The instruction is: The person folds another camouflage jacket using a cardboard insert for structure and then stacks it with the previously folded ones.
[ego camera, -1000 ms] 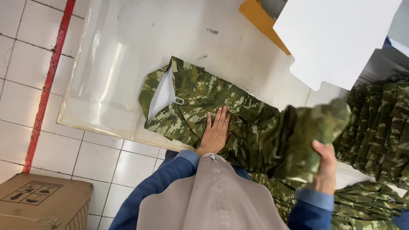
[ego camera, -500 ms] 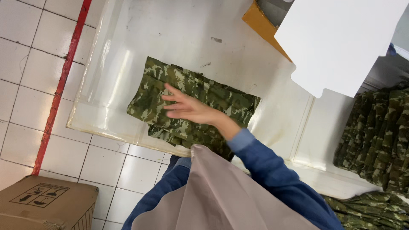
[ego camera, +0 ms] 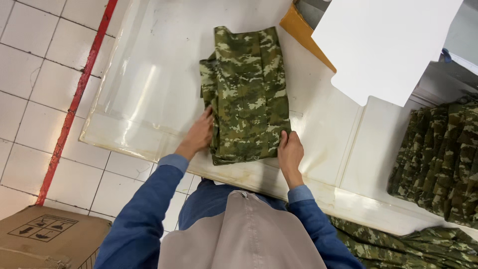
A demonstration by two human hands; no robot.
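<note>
Presently catalogued, with the white table (ego camera: 323, 124) as landmark:

Item one: a folded camouflage garment (ego camera: 247, 94), green and tan, lying flat near the middle of the table, its near end close to the table's front edge. It forms a neat oblong (the left side shows a few layered edges, not quite flush).

Item two: the left hand (ego camera: 198, 135), fingers loosely curled, pressing against the garment's near left side; it steadies the cloth and grips nothing.

Item three: the right hand (ego camera: 290, 152), at the garment's near right corner, fingertips bent onto the edge of the cloth; whether they pinch it cannot be told.

Item four: a clear plastic sheet (ego camera: 144, 99) spread on the table's left part, beside and partly under the garment.

Item five: a white board (ego camera: 383, 40) over the table's far right corner, with a tan cardboard edge (ego camera: 303, 35) beneath it.

Item six: a stack of camouflage garments (ego camera: 440, 164) off the table's right end.

Item seven: a cardboard box (ego camera: 45, 241) on the tiled floor (ego camera: 35, 74), left of the table.

Progress, as judged: the folding looks essentially done; squaring the edges appears to be what is left.
</note>
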